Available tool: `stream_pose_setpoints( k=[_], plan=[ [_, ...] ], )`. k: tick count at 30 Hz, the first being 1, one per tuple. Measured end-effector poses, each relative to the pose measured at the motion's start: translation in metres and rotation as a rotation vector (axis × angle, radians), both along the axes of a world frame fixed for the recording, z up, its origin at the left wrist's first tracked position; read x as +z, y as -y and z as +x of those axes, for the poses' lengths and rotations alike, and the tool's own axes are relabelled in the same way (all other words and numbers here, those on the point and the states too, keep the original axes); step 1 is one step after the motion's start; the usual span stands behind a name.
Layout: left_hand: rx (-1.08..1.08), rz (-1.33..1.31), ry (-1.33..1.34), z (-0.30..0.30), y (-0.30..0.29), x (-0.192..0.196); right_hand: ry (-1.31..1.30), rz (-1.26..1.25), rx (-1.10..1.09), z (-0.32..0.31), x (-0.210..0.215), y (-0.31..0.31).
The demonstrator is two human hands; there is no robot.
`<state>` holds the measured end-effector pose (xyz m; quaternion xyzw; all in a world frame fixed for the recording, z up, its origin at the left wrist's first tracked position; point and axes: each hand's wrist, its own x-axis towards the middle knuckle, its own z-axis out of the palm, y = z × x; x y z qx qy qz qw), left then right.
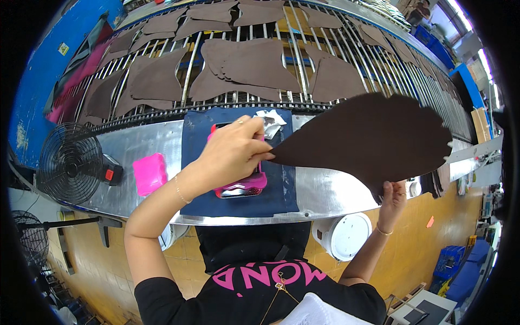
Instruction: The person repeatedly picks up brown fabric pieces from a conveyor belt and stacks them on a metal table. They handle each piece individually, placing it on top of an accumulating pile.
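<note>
A large dark brown flat piece (374,138), leather or fabric, is stretched out between my hands above the metal table. My left hand (238,146) is closed in a pinch on its narrow left tip. My right hand (394,203) grips its lower right edge between thumb and fingers. Its far right edge is notched. Beneath my left hand lies a pink and black object (244,187) on a dark blue cloth (276,200); my hand covers much of it, so its kind is unclear. Crumpled white paper (271,122) sits beside it.
Beyond the table, a rack of metal bars (295,54) carries several brown cut pieces (252,62). A black fan (70,165) and pink case (150,174) stand at left. A white bucket (349,236) is below the table edge; more dark pieces (431,185) hang at right.
</note>
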<state>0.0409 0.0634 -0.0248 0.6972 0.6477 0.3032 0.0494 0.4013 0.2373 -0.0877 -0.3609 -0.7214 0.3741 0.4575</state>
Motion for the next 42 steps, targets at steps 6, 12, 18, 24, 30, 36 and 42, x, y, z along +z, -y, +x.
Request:
stream_pose_setpoints(
  k=[6, 12, 18, 24, 30, 36, 42],
  plan=[
    [-0.082, 0.496, -0.030, -0.008, -0.097, 0.045, -0.085, -0.002, -0.060, -0.002, 0.021, -0.022],
    [-0.020, 0.718, -0.398, -0.002, -0.163, 0.134, -0.178, 0.072, -0.102, -0.017, 0.043, -0.065],
    [0.077, 0.807, -0.657, -0.004, -0.195, 0.148, -0.387, -0.172, -0.134, -0.075, 0.054, -0.070],
    [0.063, 0.782, -0.299, -0.003, -0.151, 0.154, -0.701, -0.529, 0.149, -0.127, -0.001, -0.121],
    [0.205, 0.552, -0.253, -0.040, -0.035, 0.112, -0.852, -0.633, 0.190, -0.211, -0.054, -0.185],
    [0.452, 0.147, 0.374, -0.049, 0.064, 0.012, -1.049, -0.824, 0.024, -0.275, -0.108, -0.231],
    [0.549, 0.138, 0.639, -0.033, 0.088, -0.055, -1.059, -0.960, 0.016, -0.291, -0.144, -0.258]
  ],
)
